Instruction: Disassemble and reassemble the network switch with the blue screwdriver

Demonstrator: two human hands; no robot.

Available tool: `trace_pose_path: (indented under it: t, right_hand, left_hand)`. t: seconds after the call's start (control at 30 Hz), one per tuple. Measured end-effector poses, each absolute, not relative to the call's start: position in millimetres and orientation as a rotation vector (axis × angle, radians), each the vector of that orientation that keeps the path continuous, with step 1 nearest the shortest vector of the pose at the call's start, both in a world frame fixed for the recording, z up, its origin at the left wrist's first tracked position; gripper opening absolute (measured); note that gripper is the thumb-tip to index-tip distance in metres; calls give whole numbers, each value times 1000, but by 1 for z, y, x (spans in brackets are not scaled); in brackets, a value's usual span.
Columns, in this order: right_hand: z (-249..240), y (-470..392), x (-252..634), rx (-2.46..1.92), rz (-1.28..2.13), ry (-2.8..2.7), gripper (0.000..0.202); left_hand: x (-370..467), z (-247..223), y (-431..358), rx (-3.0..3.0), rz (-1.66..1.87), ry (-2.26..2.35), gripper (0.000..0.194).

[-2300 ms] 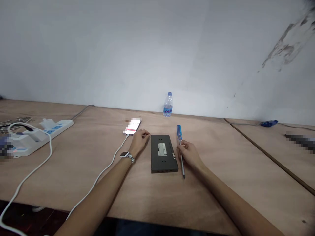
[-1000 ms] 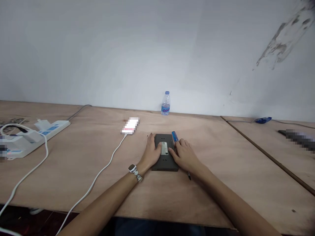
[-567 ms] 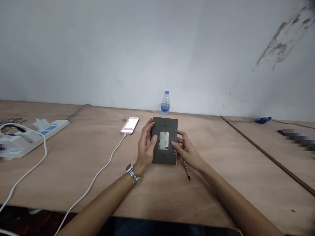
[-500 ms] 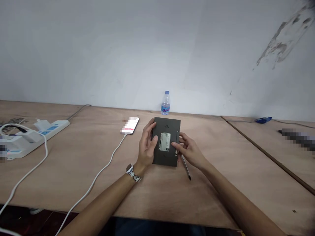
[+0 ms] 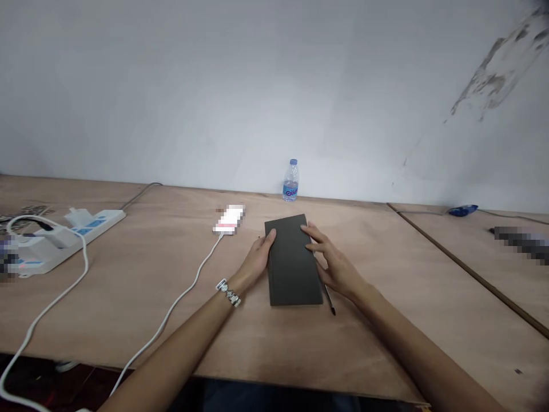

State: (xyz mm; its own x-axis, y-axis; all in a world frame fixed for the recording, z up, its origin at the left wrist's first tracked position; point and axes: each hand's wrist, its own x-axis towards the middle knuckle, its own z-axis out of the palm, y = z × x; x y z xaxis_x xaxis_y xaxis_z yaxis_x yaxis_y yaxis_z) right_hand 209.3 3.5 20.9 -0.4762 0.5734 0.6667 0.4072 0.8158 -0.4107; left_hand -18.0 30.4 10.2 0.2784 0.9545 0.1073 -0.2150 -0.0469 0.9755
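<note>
A dark grey notebook point(image 5: 294, 263) with a plain cover facing me is held over the table, its far edge slanting. On its left edge my left hand point(image 5: 258, 252) is closed, thumb on the cover and the other fingers hidden beneath. My right hand point(image 5: 332, 260) grips the right edge, with fingertips over the upper right side of the cover and the thumb lower down at the edge. A slim pen point(image 5: 330, 300) with a dark tip lies on the table, partly hidden behind the notebook and my right hand.
A water bottle point(image 5: 290, 182) stands by the wall. Left of the notebook lies a phone point(image 5: 231, 217) on a white cable point(image 5: 179, 298). A white power strip point(image 5: 100, 224) with plugs is at far left. To the right are a table seam point(image 5: 463, 266) and a blue packet point(image 5: 463, 210).
The notebook has been turned over: the side with the pale label faced me before, and now a plain cover does. My hands have shifted their grip on its edges.
</note>
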Motion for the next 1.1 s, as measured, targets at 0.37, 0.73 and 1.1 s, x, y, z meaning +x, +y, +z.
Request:
trace_pose_path:
  t: [0.37, 0.73, 1.1]
  right_hand:
    - [12, -10, 186, -1219, 848, -1681, 52]
    - [32, 12, 223, -1109, 836, -1036, 51]
    - [39, 15, 231, -1121, 591, -1137, 44]
  left_hand:
    - [-9, 8, 28, 1239, 1316, 920, 66]
    - [-27, 2, 46, 1226, 1227, 1115, 63]
    - [-18, -17, 42, 1465, 997, 1115, 54]
